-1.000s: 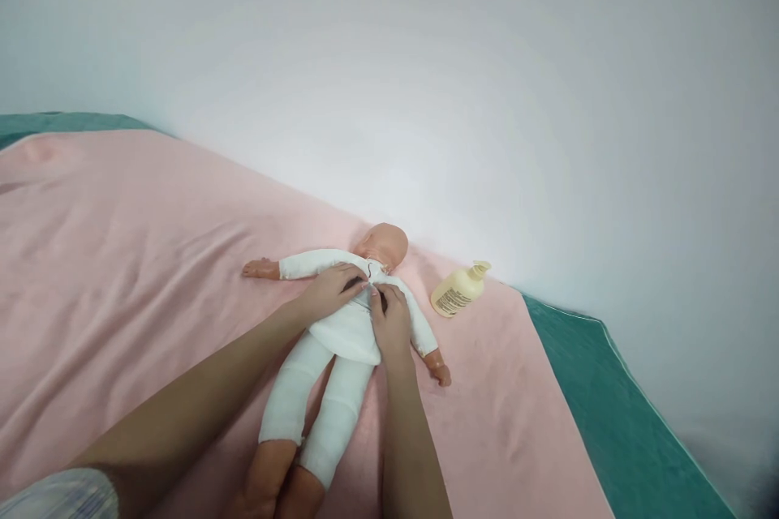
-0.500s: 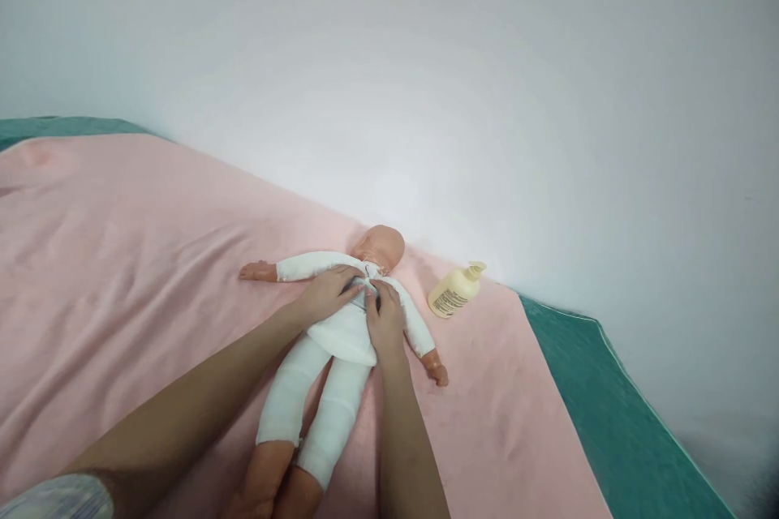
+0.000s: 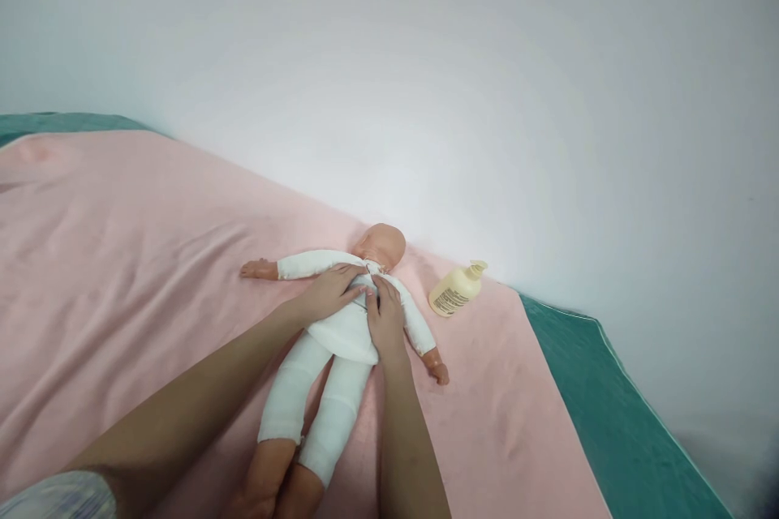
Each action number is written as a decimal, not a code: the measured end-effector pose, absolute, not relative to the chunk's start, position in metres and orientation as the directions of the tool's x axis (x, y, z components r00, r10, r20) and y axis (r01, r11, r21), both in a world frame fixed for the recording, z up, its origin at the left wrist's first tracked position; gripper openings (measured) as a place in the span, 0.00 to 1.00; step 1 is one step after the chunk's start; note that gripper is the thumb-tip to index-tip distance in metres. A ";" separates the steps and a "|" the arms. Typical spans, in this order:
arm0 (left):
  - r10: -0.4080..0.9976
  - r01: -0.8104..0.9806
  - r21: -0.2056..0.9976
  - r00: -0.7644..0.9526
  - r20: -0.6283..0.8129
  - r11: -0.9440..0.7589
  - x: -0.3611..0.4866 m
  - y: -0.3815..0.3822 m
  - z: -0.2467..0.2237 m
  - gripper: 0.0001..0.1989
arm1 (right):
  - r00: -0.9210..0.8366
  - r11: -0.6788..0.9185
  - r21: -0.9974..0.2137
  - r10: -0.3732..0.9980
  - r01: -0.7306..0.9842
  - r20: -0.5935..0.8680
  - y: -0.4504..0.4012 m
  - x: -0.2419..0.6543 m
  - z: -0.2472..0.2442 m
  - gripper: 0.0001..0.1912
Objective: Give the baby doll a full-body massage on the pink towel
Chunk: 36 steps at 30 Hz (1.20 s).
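Note:
A baby doll (image 3: 344, 343) with a white cloth body lies on its back, arms spread and head toward the wall. My left hand (image 3: 332, 292) rests flat on the left side of its chest, fingers stretched toward the neck and thumb pointing inward. Opposite it, my right hand (image 3: 385, 315) lies on the right side of the chest, its fingers out straight. The two thumbs nearly meet at the middle of the chest. A small grey patch shows on the cloth between my hands; I cannot tell what it is.
To the right of the doll stands a pale yellow pump bottle (image 3: 455, 292) with printed text. Everything lies on a wrinkled pink blanket (image 3: 152, 259), over a green cover (image 3: 608, 397). A white wall (image 3: 389, 81) rises right behind the doll's head.
My fingers have flattened and spread a little on the doll's chest. The doll and the bottle stay in place.

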<state>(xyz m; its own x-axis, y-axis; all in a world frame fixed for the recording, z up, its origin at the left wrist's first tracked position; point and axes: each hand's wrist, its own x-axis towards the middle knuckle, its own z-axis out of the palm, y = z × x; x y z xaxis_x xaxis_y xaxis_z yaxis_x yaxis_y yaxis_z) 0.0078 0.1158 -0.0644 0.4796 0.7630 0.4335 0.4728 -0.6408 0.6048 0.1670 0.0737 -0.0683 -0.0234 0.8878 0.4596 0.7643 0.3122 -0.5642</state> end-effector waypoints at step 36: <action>0.494 0.307 0.667 0.863 0.105 -0.679 -0.047 0.073 0.016 0.16 | -0.452 0.423 -0.748 0.873 0.511 0.185 0.019 0.190 -0.008 0.10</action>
<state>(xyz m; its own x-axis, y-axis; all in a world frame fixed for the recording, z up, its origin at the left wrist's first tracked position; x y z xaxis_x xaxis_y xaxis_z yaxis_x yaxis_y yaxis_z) -0.0471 0.0729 0.0164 0.8633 0.4937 0.1047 0.3074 -0.6789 0.6668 0.1899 0.0192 -0.0083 -0.4524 0.8725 0.1846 0.5115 0.4234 -0.7477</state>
